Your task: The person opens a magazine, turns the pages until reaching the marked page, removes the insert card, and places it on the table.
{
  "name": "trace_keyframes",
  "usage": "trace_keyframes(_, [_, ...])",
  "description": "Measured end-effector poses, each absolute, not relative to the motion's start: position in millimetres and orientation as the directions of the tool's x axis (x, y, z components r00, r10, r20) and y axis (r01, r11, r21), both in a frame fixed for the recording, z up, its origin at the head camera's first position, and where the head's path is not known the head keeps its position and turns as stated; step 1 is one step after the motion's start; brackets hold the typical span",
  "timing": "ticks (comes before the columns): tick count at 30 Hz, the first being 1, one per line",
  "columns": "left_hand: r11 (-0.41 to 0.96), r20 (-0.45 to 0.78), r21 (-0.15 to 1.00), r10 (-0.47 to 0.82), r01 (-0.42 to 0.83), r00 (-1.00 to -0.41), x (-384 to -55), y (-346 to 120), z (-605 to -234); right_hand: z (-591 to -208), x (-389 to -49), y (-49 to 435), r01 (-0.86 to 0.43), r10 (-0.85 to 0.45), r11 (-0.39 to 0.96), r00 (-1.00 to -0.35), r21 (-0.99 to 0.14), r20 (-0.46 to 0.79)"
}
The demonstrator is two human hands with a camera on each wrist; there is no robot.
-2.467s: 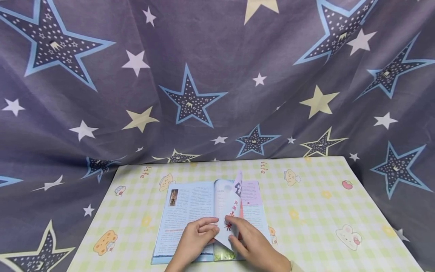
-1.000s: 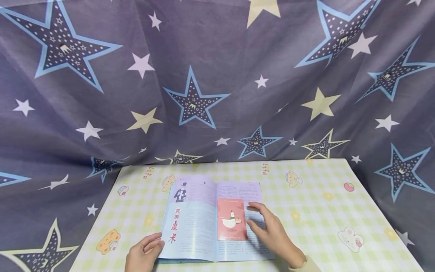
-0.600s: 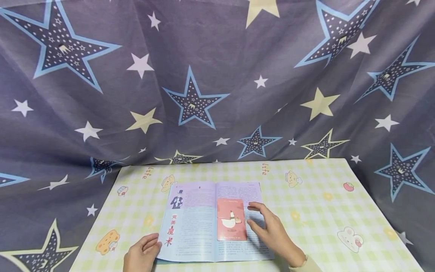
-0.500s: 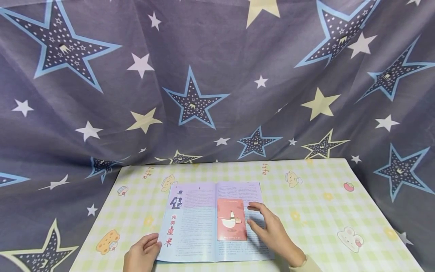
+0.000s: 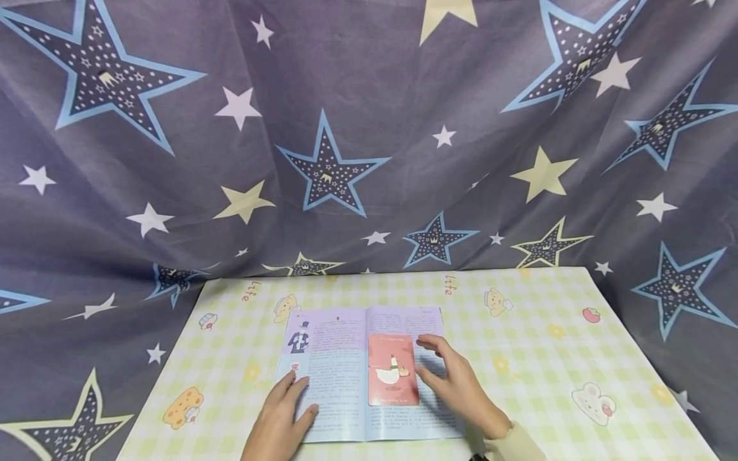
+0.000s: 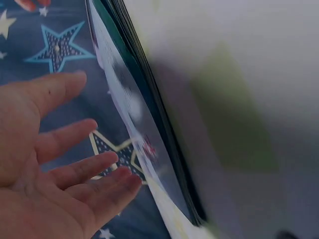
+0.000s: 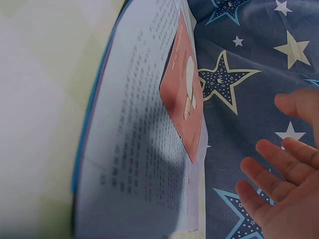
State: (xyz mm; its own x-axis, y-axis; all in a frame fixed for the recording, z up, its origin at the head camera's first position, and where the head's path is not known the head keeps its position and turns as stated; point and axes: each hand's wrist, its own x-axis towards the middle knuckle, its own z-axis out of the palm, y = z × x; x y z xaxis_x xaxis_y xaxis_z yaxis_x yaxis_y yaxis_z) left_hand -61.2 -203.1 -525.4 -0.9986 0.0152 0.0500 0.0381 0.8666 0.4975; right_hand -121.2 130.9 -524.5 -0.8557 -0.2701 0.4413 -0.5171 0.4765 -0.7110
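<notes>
An open magazine (image 5: 339, 397) lies on the table, its left page showing a figure in a top hat. On its right page, beside the fold, lies a red card (image 5: 383, 352) with a white goose on it. My left hand (image 5: 278, 416) is over the lower left page, fingers spread. In the left wrist view the palm of the left hand (image 6: 65, 159) shows, holding nothing. My right hand (image 5: 458, 387) is over the right page, with loosely bent fingertips close to the card's right edge. The right wrist view shows the right hand (image 7: 286, 184) with nothing in its fingers.
The table (image 5: 536, 397) has a green-and-white checked cover printed with cartoon animals. A dark curtain (image 5: 369, 77) patterned with stars hangs behind the table and down both sides.
The page between my hands has been turned over to the left, uncovering the red card. My left hand has let go of the page edge and moved right, onto the page.
</notes>
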Motion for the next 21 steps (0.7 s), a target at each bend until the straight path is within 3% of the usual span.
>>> trace_keyframes(9, [0.915,0.008,0.362,0.186,0.177,-0.982,-65.7,-190.4,-533.5,-526.7,-125.9,126.4,-0.445,-0.276,0.454,-0.894,-0.772,0.353])
trace_keyframes(16, [0.911,-0.004,0.341,0.247,0.230,-0.969,-66.6,-187.3,-535.9,-531.5,-131.7,127.7,-0.428,-0.293,0.472,-0.901,-0.770,0.321])
trace_keyframes(21, [0.915,-0.048,0.341,0.246,0.216,-0.968,-66.8,-186.1,-536.8,-537.0,-136.5,130.8,-0.382,-0.337,0.510,-0.913,-0.771,0.229])
